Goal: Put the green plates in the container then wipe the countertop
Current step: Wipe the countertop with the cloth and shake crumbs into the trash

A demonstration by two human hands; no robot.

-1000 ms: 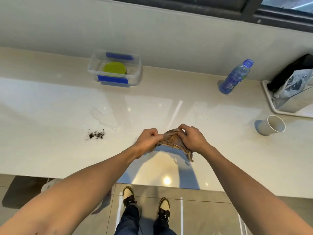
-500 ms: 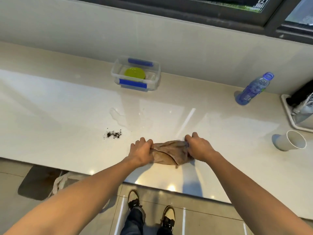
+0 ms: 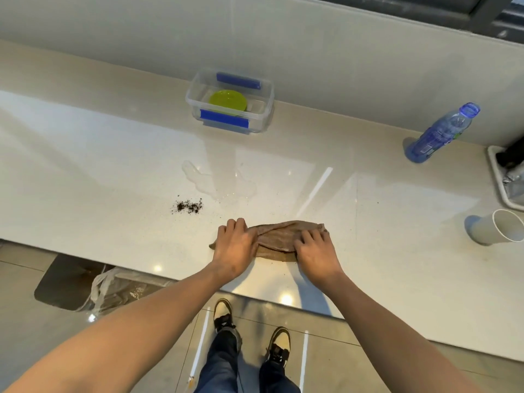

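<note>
A brown cloth (image 3: 283,235) lies bunched on the pale countertop (image 3: 85,180) near its front edge. My left hand (image 3: 234,246) grips its left end, and a cloth corner sticks out beneath that hand. My right hand (image 3: 316,251) holds the right part, fingers bent on top of the fabric. A green plate (image 3: 228,100) lies inside the clear container (image 3: 195,89) with blue clips, at the back by the wall. Between the container and the cloth are a water puddle (image 3: 209,182) and a small pile of dark crumbs (image 3: 188,207).
A blue water bottle (image 3: 439,134) stands at the back right. A white paper cup (image 3: 499,229) lies on its side at the right edge, near a white tray (image 3: 494,165) with a bag. A bin lined with a plastic bag (image 3: 119,287) sits on the floor left of my feet.
Both hands lowered the cloth from just above the counter onto its surface and spread it wider. The camera view shifted left and back right.
</note>
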